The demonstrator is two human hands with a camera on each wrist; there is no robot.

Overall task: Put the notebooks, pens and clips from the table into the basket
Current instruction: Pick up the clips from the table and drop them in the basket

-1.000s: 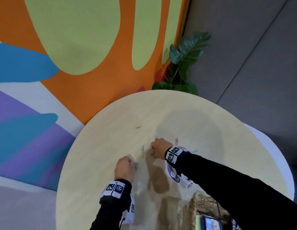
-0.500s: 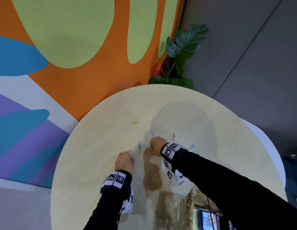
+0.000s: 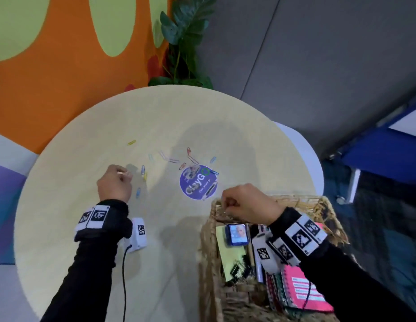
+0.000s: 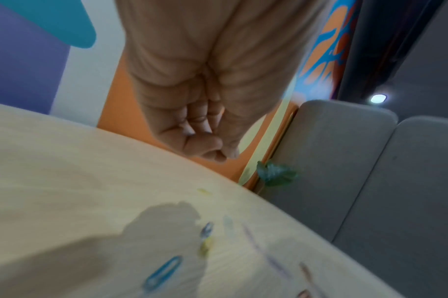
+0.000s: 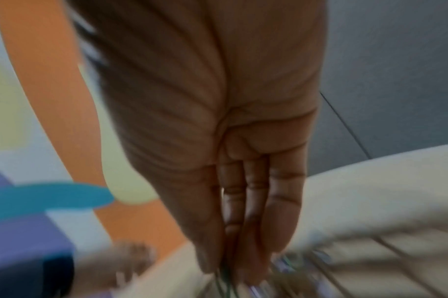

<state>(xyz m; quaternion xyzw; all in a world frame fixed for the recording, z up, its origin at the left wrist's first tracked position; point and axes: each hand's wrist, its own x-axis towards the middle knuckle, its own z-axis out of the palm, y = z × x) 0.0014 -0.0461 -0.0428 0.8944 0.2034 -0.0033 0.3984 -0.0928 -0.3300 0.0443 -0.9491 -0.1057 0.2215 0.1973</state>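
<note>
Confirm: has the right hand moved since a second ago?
Yes. The right hand left the paper clips mid-table and now sits over the far rim of the basket, nearer the person. The camera shifted too, but the clips stayed put.

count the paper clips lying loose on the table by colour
yellow wire paper clips: 2
blue wire paper clips: 5
purple wire paper clips: 2
red or orange wire paper clips: 3
total: 12, all on the round pale wooden table

left hand (image 3: pixel 114 185) over table (image 3: pixel 63 194) | right hand (image 3: pixel 249 204) over basket (image 3: pixel 208 252)
</note>
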